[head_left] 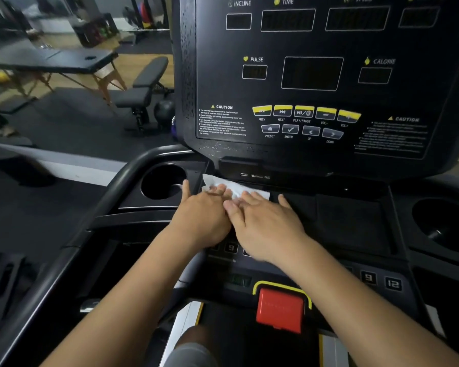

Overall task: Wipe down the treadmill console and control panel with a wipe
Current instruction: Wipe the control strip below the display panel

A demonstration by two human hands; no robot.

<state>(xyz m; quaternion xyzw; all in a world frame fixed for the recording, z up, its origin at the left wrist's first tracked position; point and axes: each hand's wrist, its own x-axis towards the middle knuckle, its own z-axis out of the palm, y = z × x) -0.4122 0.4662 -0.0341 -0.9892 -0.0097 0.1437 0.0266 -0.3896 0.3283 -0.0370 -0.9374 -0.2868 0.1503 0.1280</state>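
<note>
Both hands lie flat, fingers extended and close together, pressing a white wipe point(233, 188) against the shelf of the treadmill console point(350, 221); the left hand point(200, 214) and the right hand point(268, 223) touch along their inner edges, and neither is curled around anything. The wipe shows only beyond the fingertips point(217, 190), its far corner reaching toward the base of the upright display; how much of it lies under the palms is hidden. Just left of the left hand sits a round cup holder point(162, 182), and well to the right of the right hand a second cup holder point(445, 223), partly cut off by the frame. Beyond the hands rises the control panel point(313, 75), with its yellow media buttons point(304, 112) and dark readouts; near its lower left edge faint pale streaks or droplets appear, which may be moisture or wear, and cannot be told apart. Nearer the person than the hands are numbered keys point(392, 283), several covered by the forearms, and a red stop button point(280, 309). As a judgement, wiping is under way on the shelf; the cup holders, keys and stop button appear still to be done, and whether the display has been wiped is uncertain. The panel's right side is blurred and its top cropped.
</note>
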